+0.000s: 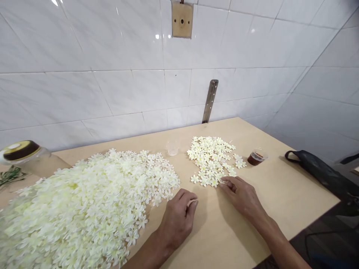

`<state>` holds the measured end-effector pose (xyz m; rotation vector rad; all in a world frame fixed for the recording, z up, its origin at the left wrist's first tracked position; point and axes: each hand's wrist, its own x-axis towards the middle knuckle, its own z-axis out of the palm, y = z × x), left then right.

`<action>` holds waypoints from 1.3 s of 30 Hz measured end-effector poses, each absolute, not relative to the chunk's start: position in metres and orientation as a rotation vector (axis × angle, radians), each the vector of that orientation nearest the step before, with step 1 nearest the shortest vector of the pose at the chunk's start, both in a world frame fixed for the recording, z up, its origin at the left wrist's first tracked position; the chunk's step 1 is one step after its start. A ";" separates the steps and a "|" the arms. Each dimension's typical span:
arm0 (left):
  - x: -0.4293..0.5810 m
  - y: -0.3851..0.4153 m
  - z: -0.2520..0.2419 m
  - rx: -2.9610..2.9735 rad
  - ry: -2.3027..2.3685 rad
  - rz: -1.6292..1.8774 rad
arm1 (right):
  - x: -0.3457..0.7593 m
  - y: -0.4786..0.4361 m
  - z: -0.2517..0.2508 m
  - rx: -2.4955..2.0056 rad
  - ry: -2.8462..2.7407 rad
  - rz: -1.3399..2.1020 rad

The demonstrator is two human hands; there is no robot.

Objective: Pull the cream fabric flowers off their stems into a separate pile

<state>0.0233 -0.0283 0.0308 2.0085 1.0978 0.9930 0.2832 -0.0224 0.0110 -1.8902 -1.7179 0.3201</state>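
A big heap of small white artificial flowers [92, 201] covers the left of the wooden table [280, 194]. A smaller flat patch of the same flowers [210, 158] lies in the middle. My left hand [178, 220] rests curled on the table beside the big heap, fingers closed on a small pale piece. My right hand [241, 196] lies at the near edge of the small patch, fingertips pinched on a flower there.
A small clear cup [172, 148] stands between the two piles. A small cup with dark brown contents [256, 157] sits right of the patch. A black bag [322, 172] lies at the right edge, a lidded jar [22, 153] at the far left. White tiled wall behind.
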 end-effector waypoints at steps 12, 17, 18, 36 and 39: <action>0.080 0.038 0.035 2.313 1.506 0.385 | 0.295 -0.035 0.016 -1.860 -1.662 0.313; 0.070 0.038 0.027 2.265 1.429 0.537 | 0.292 -0.033 0.016 -1.835 -1.679 0.347; 0.069 0.037 0.026 2.255 1.412 0.563 | 0.292 -0.033 0.015 -1.826 -1.669 0.350; 0.070 0.022 0.043 0.840 1.015 0.951 | 0.222 -0.022 0.040 -1.392 -1.657 0.617; 0.066 0.013 0.044 0.899 1.088 0.941 | 0.215 -0.022 0.043 -1.330 -1.763 0.581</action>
